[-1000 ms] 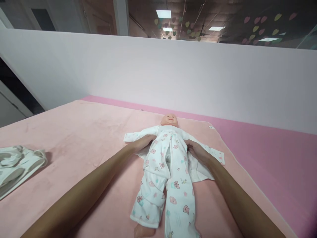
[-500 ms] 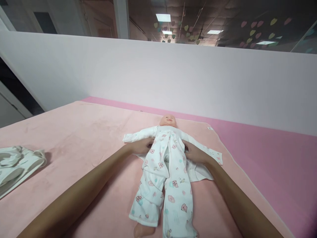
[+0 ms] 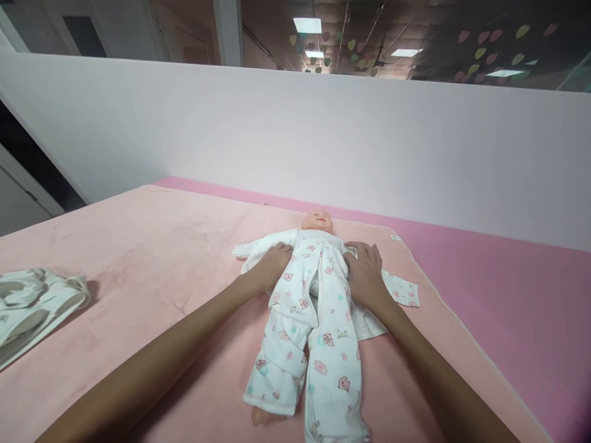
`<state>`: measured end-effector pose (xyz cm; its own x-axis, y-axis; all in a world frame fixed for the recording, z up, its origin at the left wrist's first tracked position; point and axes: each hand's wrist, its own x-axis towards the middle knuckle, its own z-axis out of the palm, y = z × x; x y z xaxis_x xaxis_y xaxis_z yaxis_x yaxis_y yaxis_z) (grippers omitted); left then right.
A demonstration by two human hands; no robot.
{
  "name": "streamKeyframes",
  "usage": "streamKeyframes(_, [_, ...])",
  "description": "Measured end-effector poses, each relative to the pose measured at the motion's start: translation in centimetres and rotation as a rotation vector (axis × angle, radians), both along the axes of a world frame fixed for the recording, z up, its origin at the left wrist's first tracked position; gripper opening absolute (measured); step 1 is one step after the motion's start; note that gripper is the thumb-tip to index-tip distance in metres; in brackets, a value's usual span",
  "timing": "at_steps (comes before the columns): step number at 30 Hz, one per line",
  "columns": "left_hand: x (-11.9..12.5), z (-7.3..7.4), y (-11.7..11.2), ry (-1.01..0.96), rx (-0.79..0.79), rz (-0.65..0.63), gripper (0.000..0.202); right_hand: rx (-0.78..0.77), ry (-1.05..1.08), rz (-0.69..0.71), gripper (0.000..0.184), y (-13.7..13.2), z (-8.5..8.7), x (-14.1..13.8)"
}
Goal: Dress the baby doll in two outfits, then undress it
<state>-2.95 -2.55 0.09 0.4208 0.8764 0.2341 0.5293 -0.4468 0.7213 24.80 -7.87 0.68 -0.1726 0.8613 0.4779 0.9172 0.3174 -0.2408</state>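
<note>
A baby doll (image 3: 317,221) lies on its back, head away from me. It has on a white long-sleeved baby shirt (image 3: 272,240) and white baby trousers (image 3: 330,338) printed with small pink animals, drawn high up the body. At the left side of the waist, my left hand (image 3: 273,266) is closed on the shirt's side, its bent fingers against the trousers. Across from it, my right hand (image 3: 365,271) has its fingers curled on the shirt by the trousers' edge, a white fold showing at the fingertips. Both thumbs are partly hidden. One doll foot (image 3: 265,416) pokes out of the left trouser leg.
A pink blanket (image 3: 138,246) covers the pink padded surface (image 3: 508,289). Folded white cloth items (image 3: 39,307) lie at the left edge. Behind the doll stands a low white wall (image 3: 295,135), with glass bearing heart stickers above it.
Both hands have moved up from beside the trousers, where the fingers were tucked under, to over the shirt's sides. The shirt's side flaps have shifted upward with them.
</note>
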Motion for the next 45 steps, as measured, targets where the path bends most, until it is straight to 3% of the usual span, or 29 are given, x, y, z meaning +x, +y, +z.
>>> streamKeyframes(2, [0.0, -0.5, 0.4, 0.223, 0.24, -0.052, 0.02, -0.043, 0.048, 0.037, 0.014, 0.3, -0.4, 0.4])
streamKeyframes(4, [-0.2, -0.7, 0.6, 0.321, 0.401, -0.036, 0.03, -0.118, 0.123, 0.091, 0.021, 0.6, -0.5, 0.9])
streamKeyframes(9, [-1.1, -0.6, 1.0, 0.344, 0.492, -0.09, 0.041, -0.224, 0.223, 0.213, 0.029, 1.0, -0.2, 2.4])
streamKeyframes(16, [-1.5, -1.2, 2.3, 0.355, 0.397, -0.089, 0.038, -0.121, 0.263, 0.112, 0.019, 1.8, -0.7, 2.5])
streamKeyframes(24, [-1.0, -2.0, 4.2, 0.274, 0.279, 0.027, 0.027, -0.033, 0.277, 0.035, 0.018, 2.1, -1.6, 2.0])
streamKeyframes(29, [-2.0, -0.4, 4.5, 0.188, 0.118, -0.038, 0.028, -0.141, 0.301, 0.096, 0.015, 2.5, -0.7, 2.8])
streamKeyframes(36, [-2.1, 3.1, 4.7, -0.001, -0.227, -0.104, 0.032, -0.335, 0.498, 0.136, 0.018, 3.7, 2.5, 1.9])
streamKeyframes(40, [-1.8, 3.8, 4.9, -0.087, -0.316, -0.186, 0.03, -0.448, 0.54, 0.171, 0.023, 4.7, 3.3, 1.5])
streamKeyframes(45, [-2.0, 3.3, 4.8, -0.178, -0.346, -0.241, 0.036, -0.503, 0.617, 0.19, 0.036, 5.3, 2.8, 2.1])
